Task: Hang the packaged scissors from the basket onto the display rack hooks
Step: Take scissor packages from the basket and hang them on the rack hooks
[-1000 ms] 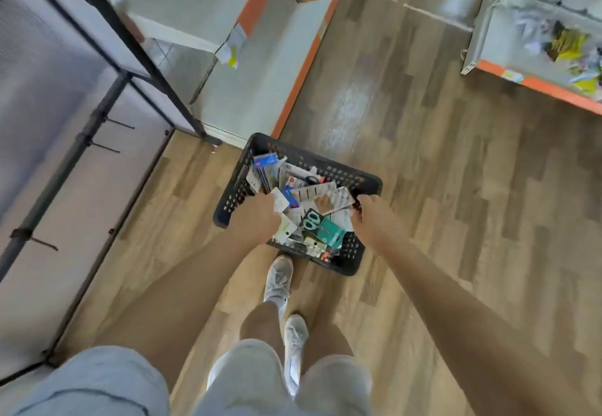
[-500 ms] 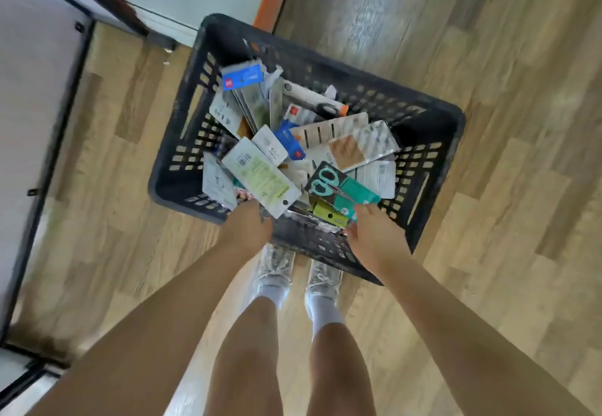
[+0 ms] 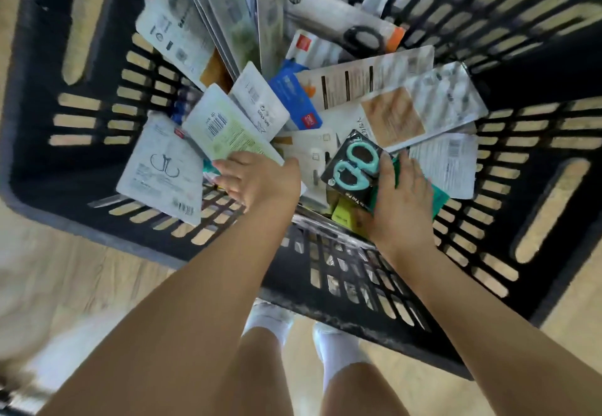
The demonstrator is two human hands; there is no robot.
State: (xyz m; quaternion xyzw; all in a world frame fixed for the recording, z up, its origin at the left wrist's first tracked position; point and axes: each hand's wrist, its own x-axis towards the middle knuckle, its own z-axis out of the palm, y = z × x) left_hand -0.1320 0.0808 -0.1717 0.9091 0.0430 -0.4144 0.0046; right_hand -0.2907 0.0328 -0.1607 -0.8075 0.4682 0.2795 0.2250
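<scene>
Now both hands dig in the basket (image 3: 97, 229): right hand (image 3: 402, 200) clasps the teal scissors pack (image 3: 356, 168), left hand (image 3: 257, 177) presses packs mid-frame. Next, lift out.

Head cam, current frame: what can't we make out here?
- Display rack: out of frame in the head view, so the hooks cannot be seen.
- Basket: corners cut off by the frame edges.
- Lower packs: buried under the pile.
- Package print: motion-blurred, unreadable.
- Left hand: fingertips hidden under a green-backed pack.
- Right hand: covers part of the teal scissors pack.
</scene>
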